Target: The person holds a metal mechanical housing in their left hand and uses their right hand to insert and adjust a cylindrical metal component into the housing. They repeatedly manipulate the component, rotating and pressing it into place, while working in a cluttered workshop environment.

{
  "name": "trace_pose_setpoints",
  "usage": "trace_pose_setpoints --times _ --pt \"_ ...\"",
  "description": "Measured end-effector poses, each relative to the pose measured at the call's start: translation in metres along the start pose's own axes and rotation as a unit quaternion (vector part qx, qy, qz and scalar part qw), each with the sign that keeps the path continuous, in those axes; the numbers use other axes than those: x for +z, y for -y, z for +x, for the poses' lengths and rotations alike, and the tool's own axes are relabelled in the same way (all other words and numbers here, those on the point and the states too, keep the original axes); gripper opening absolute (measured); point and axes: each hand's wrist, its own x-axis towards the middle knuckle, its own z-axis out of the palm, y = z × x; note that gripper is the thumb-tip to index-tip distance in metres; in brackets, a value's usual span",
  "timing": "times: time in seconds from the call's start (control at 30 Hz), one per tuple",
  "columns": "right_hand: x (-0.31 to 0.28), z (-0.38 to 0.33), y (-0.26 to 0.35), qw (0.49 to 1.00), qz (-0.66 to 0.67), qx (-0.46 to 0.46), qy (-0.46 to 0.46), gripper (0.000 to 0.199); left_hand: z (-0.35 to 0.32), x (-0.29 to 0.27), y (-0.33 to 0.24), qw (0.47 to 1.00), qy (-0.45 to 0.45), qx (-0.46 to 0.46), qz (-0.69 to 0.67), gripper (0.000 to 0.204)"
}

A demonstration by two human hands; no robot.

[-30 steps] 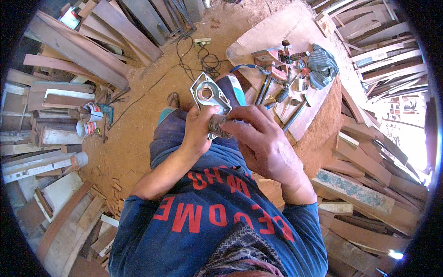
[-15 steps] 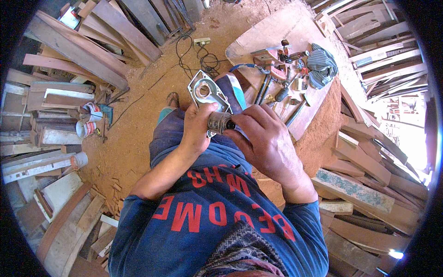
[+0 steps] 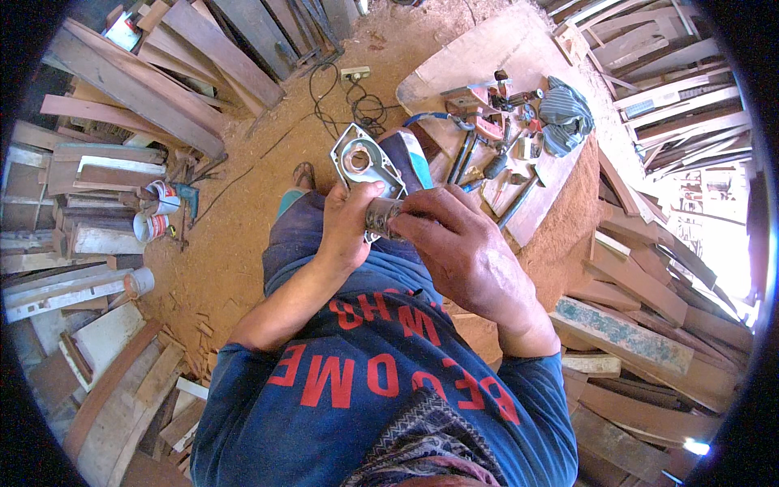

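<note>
Over my lap, my left hand (image 3: 346, 221) is closed around a silver cast-metal housing (image 3: 375, 160) with a round bore. A short, worn metal cylinder (image 3: 378, 217) sticks out beside the thumb toward the right. Whether it is fixed to the housing or a separate part, I cannot tell. The fingers of my right hand (image 3: 471, 247) are bunched on the cylinder's right end and hide it.
Ahead to the right, a wooden board (image 3: 462, 53) bears several hand tools, a hammer (image 3: 522, 199) and a striped cloth (image 3: 566, 115). A coiled black cable (image 3: 369, 109) lies on the sawdust-covered floor. Stacked planks (image 3: 154, 73) and buckets (image 3: 152, 226) stand at left.
My right hand has shifted slightly left, and its fingers now cover the cylinder's dark end, which showed before. The left hand and the housing stay in place.
</note>
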Motion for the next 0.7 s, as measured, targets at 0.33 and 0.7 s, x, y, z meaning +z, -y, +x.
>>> trace_pose_setpoints --times 0.33,0.7 --pt "0.0024 -0.0012 0.0007 0.998 -0.052 0.042 -0.002 0.023 -0.0001 -0.0003 0.0021 1.0 -0.008 -0.001 -0.013 0.02" --pt "0.0048 -0.0002 -0.0017 1.0 -0.015 0.012 -0.016 0.026 -0.0025 0.0054 -0.0019 1.0 -0.016 0.007 -0.013 0.021"
